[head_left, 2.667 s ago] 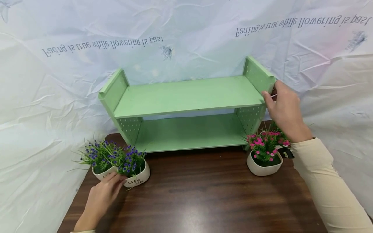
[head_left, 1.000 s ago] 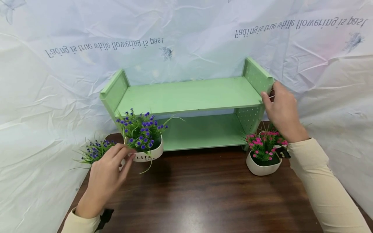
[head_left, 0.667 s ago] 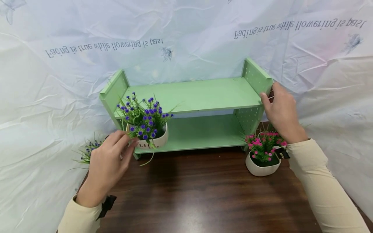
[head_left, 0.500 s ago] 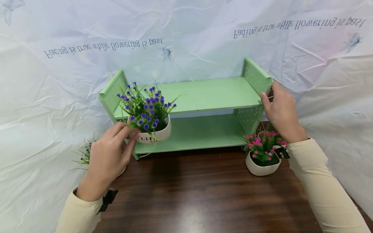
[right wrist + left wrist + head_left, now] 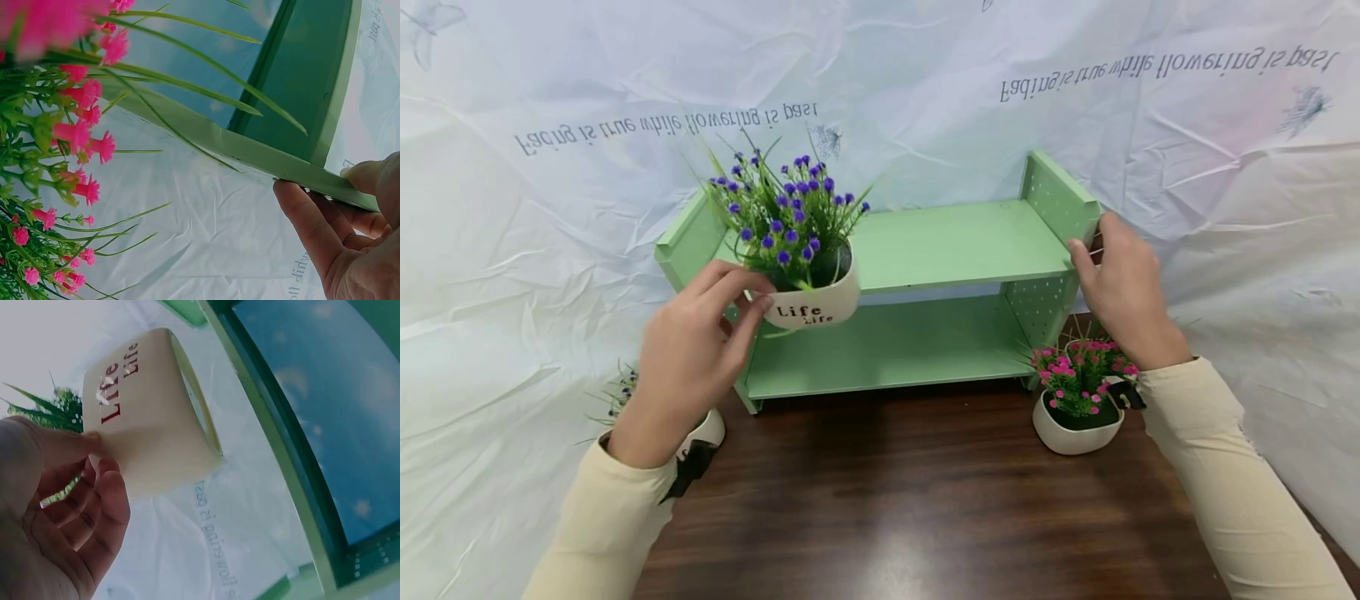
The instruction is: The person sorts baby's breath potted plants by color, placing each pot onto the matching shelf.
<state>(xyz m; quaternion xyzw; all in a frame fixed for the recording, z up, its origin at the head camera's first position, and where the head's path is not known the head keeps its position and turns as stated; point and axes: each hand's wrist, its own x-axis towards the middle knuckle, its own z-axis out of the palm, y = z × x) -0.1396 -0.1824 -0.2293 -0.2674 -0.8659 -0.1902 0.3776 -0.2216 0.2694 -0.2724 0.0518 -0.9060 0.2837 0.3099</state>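
My left hand [image 5: 692, 350] pinches the rim of a white flowerpot [image 5: 820, 307] marked "Life", which bears purple flowers [image 5: 793, 208] and grass. The pot hangs in the air in front of the left part of a green two-tier shelf [image 5: 955, 242]. In the left wrist view, thumb and fingers grip the pot's [image 5: 150, 412] edge, clear of the shelf. My right hand [image 5: 1127, 287] holds the shelf's right side panel, thumb on its front edge; the right wrist view shows the fingers [image 5: 306, 219] on the panel's outer face.
A second pot of purple flowers [image 5: 707, 429] stands at the table's left, partly behind my left wrist. Pink flowers in a white pot [image 5: 1078, 433] stand by the shelf's right foot, with more pink flowers behind. Printed white cloth [image 5: 910, 100] hangs behind the dark wooden table [image 5: 880, 500].
My left hand has lifted the purple-flowered pot off the table, moving it up and rightward to the height of the upper shelf. The right hand has kept its hold on the side panel.
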